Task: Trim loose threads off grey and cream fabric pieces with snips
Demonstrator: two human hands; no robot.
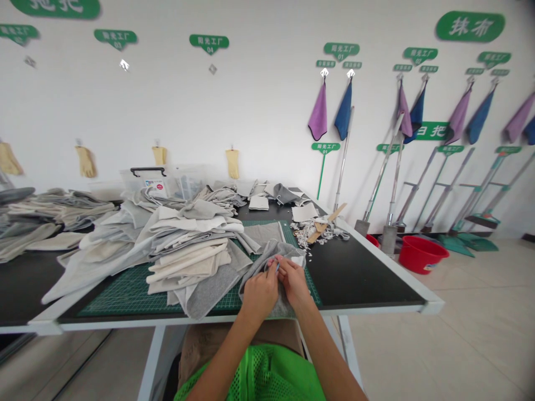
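Note:
A grey fabric piece [254, 271] lies crumpled at the front of the green cutting mat [121, 295]. My left hand [259, 289] is closed in a pinch on this fabric, and my right hand [293, 281] pinches it from the other side, the fingertips of both nearly touching. Something small and bluish shows between the fingertips, too small to name. To the left of my hands rises a tall, loose pile of grey and cream fabric pieces [196, 234]. Another grey piece [265, 233] lies flat on the mat just behind.
Fabric scraps [309, 231] with a tan strip lie at the table's right edge. A clear plastic box [190, 181] stands behind the pile, and more fabric stacks [62, 209] lie left. On the floor at right are a red basin [422, 254] and brooms against the wall.

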